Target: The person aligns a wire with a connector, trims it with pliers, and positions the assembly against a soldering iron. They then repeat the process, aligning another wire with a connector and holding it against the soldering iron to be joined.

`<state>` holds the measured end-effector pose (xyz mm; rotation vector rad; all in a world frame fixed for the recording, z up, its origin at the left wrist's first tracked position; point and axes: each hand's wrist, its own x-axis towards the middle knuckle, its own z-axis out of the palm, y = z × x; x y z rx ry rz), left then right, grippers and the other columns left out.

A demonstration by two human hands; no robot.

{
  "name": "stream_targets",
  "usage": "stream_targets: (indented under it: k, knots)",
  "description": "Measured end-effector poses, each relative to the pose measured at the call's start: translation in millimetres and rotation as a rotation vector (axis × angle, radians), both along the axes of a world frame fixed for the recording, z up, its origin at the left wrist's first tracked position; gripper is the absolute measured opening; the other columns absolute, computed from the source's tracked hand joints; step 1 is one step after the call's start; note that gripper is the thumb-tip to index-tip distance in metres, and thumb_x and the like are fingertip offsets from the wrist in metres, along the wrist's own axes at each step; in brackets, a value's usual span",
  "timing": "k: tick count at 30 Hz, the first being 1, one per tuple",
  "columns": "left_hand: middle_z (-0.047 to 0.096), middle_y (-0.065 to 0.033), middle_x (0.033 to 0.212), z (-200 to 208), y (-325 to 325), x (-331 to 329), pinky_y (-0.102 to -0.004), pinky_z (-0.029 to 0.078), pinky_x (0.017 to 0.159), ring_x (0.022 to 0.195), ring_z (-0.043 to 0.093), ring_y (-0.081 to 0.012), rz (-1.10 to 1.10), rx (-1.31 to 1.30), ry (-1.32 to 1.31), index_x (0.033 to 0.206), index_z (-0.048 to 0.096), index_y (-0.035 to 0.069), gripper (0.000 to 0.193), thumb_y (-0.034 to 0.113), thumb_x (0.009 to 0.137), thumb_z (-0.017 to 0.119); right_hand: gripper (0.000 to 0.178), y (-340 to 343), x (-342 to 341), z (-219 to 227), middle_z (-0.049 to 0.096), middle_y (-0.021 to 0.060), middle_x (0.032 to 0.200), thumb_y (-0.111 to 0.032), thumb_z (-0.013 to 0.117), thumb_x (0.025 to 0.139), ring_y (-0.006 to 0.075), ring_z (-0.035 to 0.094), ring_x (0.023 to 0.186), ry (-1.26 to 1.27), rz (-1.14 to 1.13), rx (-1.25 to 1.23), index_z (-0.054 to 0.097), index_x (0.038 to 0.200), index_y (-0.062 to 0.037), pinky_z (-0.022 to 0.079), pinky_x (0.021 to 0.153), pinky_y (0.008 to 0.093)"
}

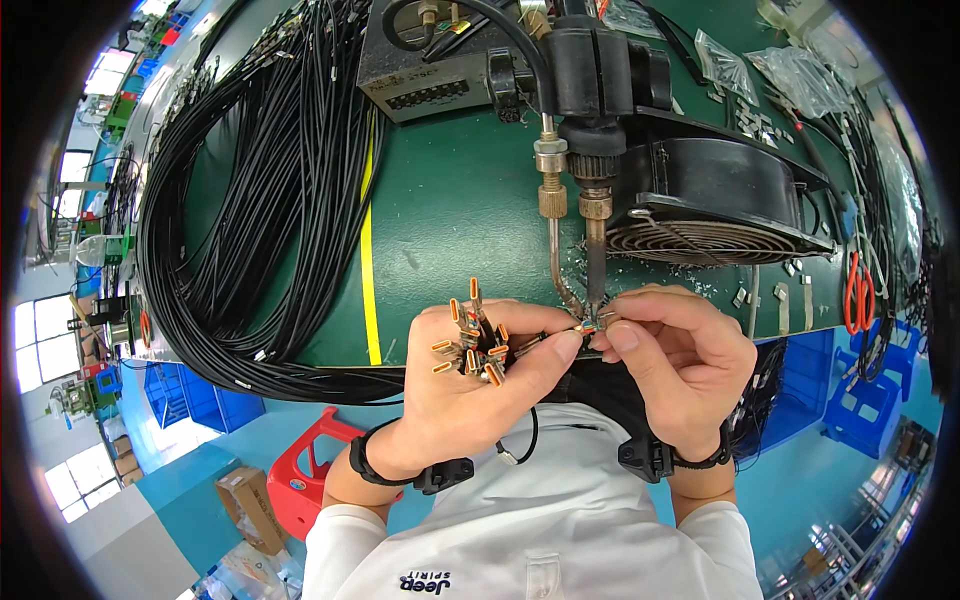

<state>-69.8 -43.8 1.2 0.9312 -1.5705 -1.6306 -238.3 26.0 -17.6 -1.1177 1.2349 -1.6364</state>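
Note:
My left hand point(440, 405) is closed around a bunch of small metal plugs point(472, 345) with orange ends, which fan out above its fingers. Its thumb and forefinger also pinch a thin wire end with a tiny connector point(588, 327) at the table's front edge. From the other side my right hand point(685, 365) pinches at the same spot, on a small shiny connector piece partly hidden by the fingertips. A soldering iron point(596, 245) points straight down, its tip just above the connector. Beside it, a bent metal solder feed tube point(556, 250) reaches toward the same place.
A large coil of black cables point(165, 230) lies left on the green table point(440, 240), past a yellow tape line point(368, 260). A grey control box point(425, 85) stands behind. Right of the iron are a black fan point(720, 190) and red-handled scissors point(858, 295).

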Motion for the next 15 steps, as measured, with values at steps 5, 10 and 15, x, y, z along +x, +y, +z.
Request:
stream_targets:
  k: [5, 10, 15]
  knots:
    - [0.063, -0.0013, 0.066, -3.0, -0.8, 1.9, -0.0202, 0.039, 0.049, 0.057, 0.052, -0.0032, -0.036, -0.113, -0.068, 0.090, 0.071, -0.004, 0.008, -0.001, 0.084, 0.070, 0.022, 1.6, -2.6, -1.8, 0.069, 0.0183, 0.096, 0.014, 0.068, 0.080, 0.0183, 0.068, 0.080, 0.059, 0.011, -0.013, 0.066, 0.102, 0.0106, 0.055, 0.069, 0.0258]
    - [0.063, -0.0013, 0.067, -3.9, -0.2, 2.1, -0.0198, 0.039, 0.049, 0.057, 0.052, -0.0031, -0.033, -0.077, -0.035, 0.091, 0.071, -0.004, 0.008, -0.001, 0.084, 0.069, 0.022, 1.2, -2.2, -2.1, 0.068, 0.0183, 0.097, 0.014, 0.068, 0.080, 0.0187, 0.068, 0.081, 0.034, 0.024, -0.009, 0.065, 0.102, 0.0108, 0.056, 0.070, 0.0261]
    - [0.063, -0.0009, 0.067, 0.0, 0.2, 0.5, -0.0194, 0.039, 0.049, 0.058, 0.052, -0.0030, -0.012, 0.017, -0.015, 0.091, 0.070, -0.004, 0.008, -0.002, 0.084, 0.069, 0.022, -0.4, -0.8, 1.9, 0.068, 0.0185, 0.097, 0.014, 0.067, 0.080, 0.0192, 0.068, 0.082, 0.005, 0.013, 0.003, 0.065, 0.102, 0.0110, 0.056, 0.071, 0.0267]
